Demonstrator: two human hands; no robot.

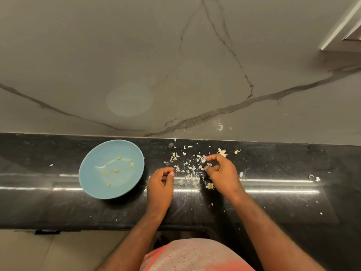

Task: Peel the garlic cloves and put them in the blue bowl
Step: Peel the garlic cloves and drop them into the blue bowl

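Observation:
A blue bowl [93, 178] sits on the black counter at the left, with several peeled garlic cloves [116, 170] inside. My left hand [160, 184] hovers just right of the bowl with curled fingers; whether it holds a clove is hidden. My right hand [220, 171] is over a scatter of white garlic skins [190, 169], fingers loosely curled, fingertips near the skins. An unpeeled garlic piece [222, 152] and a small clove [237, 151] lie beyond the right hand. A garlic bit [210, 186] lies beneath the right wrist.
The black stone counter [273, 202] runs left to right, backed by a grey veined marble wall [175, 65]. Stray skin bits [314, 178] lie at the right. The counter's front edge is near my body, with pale floor [58, 251] below left.

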